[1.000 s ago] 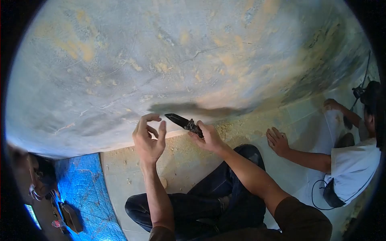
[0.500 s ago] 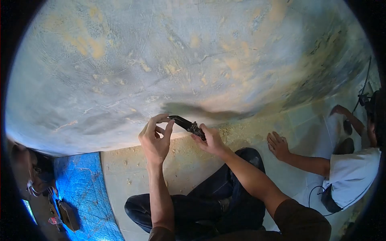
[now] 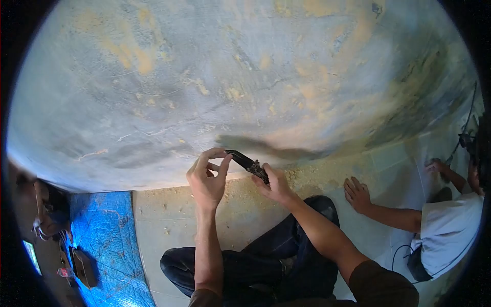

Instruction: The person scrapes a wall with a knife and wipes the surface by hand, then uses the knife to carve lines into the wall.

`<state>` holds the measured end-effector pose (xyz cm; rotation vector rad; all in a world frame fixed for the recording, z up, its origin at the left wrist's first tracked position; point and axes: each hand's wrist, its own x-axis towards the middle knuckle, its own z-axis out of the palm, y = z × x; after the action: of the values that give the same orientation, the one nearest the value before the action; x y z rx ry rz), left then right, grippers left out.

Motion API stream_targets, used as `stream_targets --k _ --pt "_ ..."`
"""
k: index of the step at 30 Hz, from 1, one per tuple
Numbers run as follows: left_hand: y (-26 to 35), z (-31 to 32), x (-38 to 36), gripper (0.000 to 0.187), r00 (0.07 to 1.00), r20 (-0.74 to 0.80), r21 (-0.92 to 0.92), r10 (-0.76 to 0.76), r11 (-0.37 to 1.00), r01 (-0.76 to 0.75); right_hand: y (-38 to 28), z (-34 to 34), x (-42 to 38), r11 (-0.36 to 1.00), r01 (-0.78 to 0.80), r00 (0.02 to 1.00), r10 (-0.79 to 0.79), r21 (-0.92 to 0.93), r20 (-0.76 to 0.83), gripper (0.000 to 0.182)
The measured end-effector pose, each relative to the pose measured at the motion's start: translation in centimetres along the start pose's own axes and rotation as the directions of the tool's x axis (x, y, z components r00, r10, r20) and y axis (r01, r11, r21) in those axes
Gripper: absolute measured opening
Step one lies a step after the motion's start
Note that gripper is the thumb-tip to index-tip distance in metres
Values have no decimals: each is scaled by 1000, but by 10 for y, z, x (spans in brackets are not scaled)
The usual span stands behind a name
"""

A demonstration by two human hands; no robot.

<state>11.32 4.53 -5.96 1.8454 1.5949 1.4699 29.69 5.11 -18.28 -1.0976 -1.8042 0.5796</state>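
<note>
A dark folding knife [image 3: 245, 162] with a black blade is held in front of the wall's lower edge. My right hand [image 3: 276, 184] is closed round its handle. The blade points up and left, and my left hand [image 3: 208, 180] pinches its tip between thumb and fingers. Behind the knife, the stained grey-blue wall [image 3: 204, 102] has yellowish patches and scratches, and a dark shadow falls on it just above the blade.
Yellowish crumbs [image 3: 307, 179] lie on the tiled floor [image 3: 169, 215] along the wall. A blue tarp [image 3: 110, 235] with a dark box [image 3: 83, 266] is at the left. Another person [image 3: 445, 230] in a white shirt sits at the right, one hand on the floor. Someone else is partly visible far left.
The view has shifted slightly, so both my hands and the knife appear a little further right and lower. My hold on the knife looks the same.
</note>
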Motion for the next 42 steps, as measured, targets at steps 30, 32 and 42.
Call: stream_targets --k 30,32,42 --pt "-5 5 -2 18 994 5 -110 -111 988 111 5 3 -3 999 -1 1000 0 -40 -12 36" --pt "-5 5 -2 18 992 2 -118 -123 985 123 3 4 -3 999 -6 1000 6 -36 -24 36" --pt "-14 10 -6 22 964 236 3 -124 992 127 5 5 -5 999 -40 999 40 -16 -26 35"
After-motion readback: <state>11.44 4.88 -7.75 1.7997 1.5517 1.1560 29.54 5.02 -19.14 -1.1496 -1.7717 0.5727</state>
